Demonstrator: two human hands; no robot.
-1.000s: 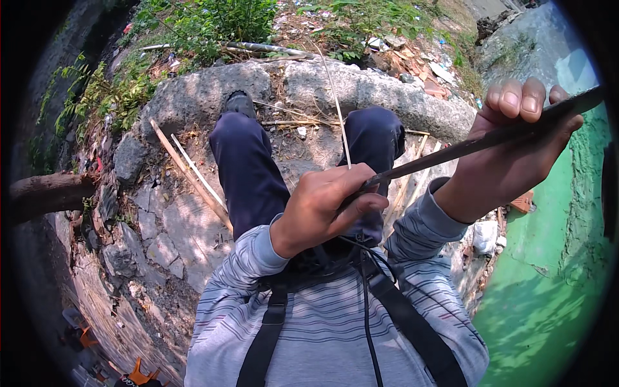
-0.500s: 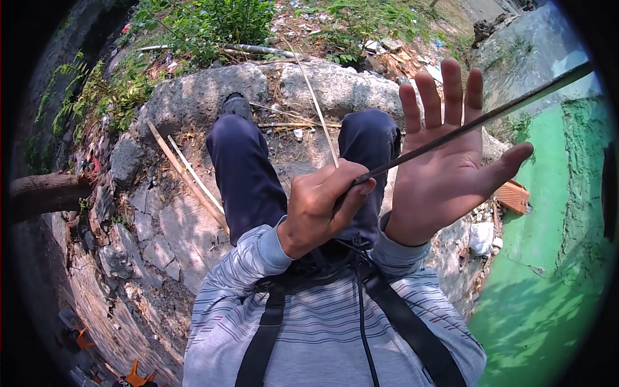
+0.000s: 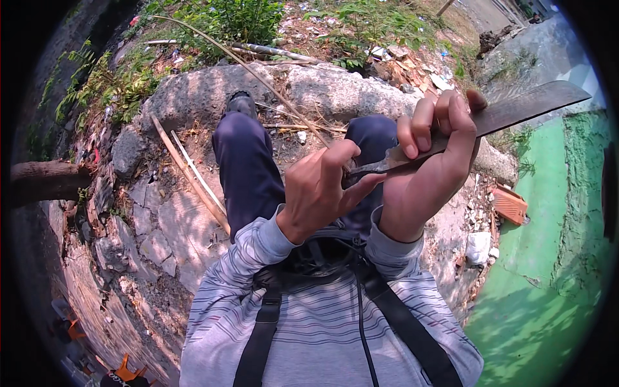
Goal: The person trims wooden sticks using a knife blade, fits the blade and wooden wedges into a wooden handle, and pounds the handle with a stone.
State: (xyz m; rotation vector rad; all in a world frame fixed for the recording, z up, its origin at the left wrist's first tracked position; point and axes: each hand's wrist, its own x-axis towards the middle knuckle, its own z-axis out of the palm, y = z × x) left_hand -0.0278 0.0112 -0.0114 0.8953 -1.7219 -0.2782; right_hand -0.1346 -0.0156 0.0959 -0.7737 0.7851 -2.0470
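Observation:
My left hand [image 3: 314,191] is closed, thumb and forefinger at the narrow end of a big knife [image 3: 532,109], likely its handle, which the fingers mostly hide. A long thin bamboo-like strip [image 3: 248,69] also rises from this hand, bending away to the far left. The knife's broad dark blade points to the right and slightly away from me. My right hand [image 3: 431,177] is wrapped round the blade near its narrow end, fingertips curled over the upper edge. Both hands are close together above my right knee.
Pale sticks [image 3: 190,174] lie on the cracked stone ground to the left. A rough concrete kerb [image 3: 348,90] runs beyond my feet, with plants [image 3: 238,26] behind it. At the right are an orange-brown block [image 3: 509,205] and a green surface [image 3: 529,277].
My right hand has gone from open and spread to curled round the blade. The knife has turned to show its flat side, and the strip has swung left.

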